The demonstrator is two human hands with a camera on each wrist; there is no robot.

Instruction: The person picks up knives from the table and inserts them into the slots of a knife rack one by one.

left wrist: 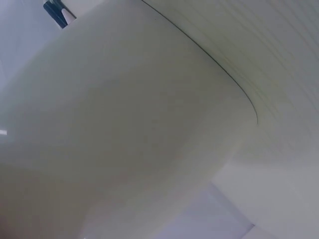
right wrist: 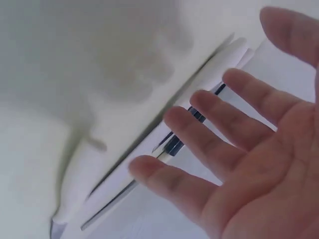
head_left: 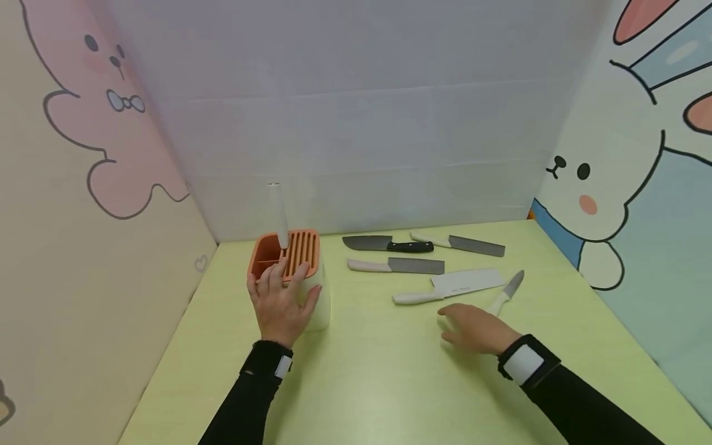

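Observation:
My left hand rests on the front of a knife block with a cream body and an orange slotted top. Its fingers lie spread across the rim, the thumb at the right side. A white-handled knife stands upright in the block. My right hand hovers over the table with nothing in it; in the right wrist view its fingers are apart and nearly straight. Beside it lies a paring knife, its white handle partly hidden by the hand. A white cleaver lies just beyond.
Farther back on the pale yellow-green table lie a black-handled knife and two white-handled knives, one grey-bladed knife in the middle and another knife at the back right. Walls with cartoon drawings enclose the table's back and sides.

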